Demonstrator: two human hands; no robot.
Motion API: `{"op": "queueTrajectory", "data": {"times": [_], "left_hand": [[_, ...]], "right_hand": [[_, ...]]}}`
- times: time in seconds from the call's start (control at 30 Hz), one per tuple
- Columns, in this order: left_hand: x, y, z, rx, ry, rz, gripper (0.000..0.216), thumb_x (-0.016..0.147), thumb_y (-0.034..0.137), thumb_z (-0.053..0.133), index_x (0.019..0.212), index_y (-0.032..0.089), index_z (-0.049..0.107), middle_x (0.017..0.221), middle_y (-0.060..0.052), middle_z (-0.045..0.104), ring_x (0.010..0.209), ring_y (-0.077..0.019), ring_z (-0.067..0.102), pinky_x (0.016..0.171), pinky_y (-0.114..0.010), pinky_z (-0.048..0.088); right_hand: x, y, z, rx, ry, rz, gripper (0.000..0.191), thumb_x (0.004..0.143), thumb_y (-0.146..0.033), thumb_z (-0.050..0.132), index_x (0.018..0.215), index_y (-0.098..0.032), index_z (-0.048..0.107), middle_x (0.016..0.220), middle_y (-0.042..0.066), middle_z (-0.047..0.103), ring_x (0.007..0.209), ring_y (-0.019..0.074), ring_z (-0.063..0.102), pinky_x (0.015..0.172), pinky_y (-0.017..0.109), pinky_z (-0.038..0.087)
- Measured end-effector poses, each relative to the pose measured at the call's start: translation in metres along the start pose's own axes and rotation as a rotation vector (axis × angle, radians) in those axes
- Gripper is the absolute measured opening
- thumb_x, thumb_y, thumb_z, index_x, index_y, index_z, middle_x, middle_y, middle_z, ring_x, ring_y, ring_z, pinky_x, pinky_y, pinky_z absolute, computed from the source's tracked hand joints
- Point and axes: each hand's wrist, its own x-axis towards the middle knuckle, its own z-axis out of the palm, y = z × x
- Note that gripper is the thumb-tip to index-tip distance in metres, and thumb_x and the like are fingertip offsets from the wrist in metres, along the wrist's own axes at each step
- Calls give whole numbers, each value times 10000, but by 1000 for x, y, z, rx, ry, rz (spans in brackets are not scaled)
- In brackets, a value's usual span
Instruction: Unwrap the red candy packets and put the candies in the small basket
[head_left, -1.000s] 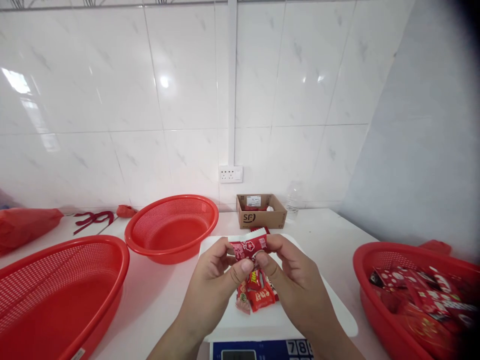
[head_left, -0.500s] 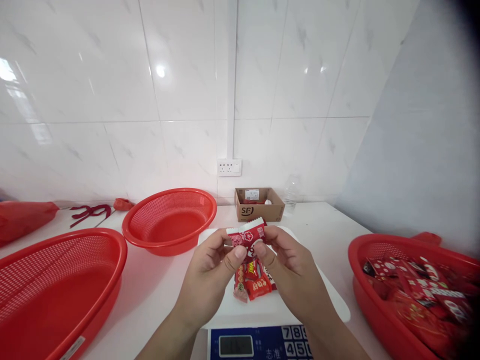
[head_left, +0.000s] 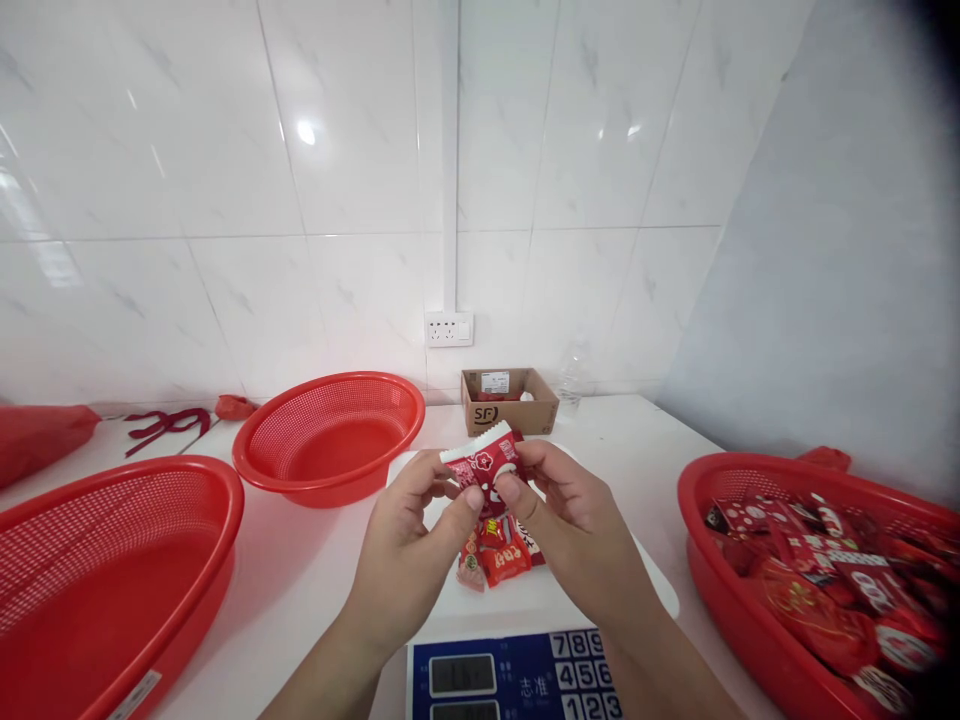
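Far left on the counter (head_left: 300, 580) stands one large red mesh basket (head_left: 97, 560) with nothing in it, a red plastic bag (head_left: 37, 440) and a red ribbon (head_left: 169, 425) behind it near the wall. A second bare red basket (head_left: 330, 440) sits further back, left of centre. At centre, the left hand (head_left: 409, 545) and right hand (head_left: 570, 520) share one red-and-white candy packet (head_left: 484, 462), each pinching an end between thumb and forefinger. The packet's long axis runs left to right, its right end tilted slightly higher. It is held in the air above the white scale pan (head_left: 525, 605), neither hand nearer than the other. Below it, on the pan, lies a small heap of red candy packets (head_left: 495, 550), about four; the exact count cannot be told. One cardboard box (head_left: 510, 400) and one clear bottle (head_left: 571, 375) stand at the back edge. A third red basket (head_left: 705, 560), at the right edge, holds many packets.
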Motion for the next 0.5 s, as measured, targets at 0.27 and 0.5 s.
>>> {"op": "queueTrajectory", "data": {"times": [0.27,0.5], "left_hand": [[-2,5,-1,-68,-47,-41,108,868,267,638,946,218,696,878,-25,621,811,-168,581,785,-280,515],[-6,7,9,-98,-9,-36,87,825,278,679,871,205,667,750,-10,588,731,-166,575,677,-256,548]], "right_hand": [[2,1,-3,41,-31,58,268,859,-464,654,841,-197,637,790,27,682,733,175,653,603,244,533],[-1,4,2,-4,20,4,315,903,-468,579,736,-210,509,695,-17,567,596,133,566,554,229,515]]}}
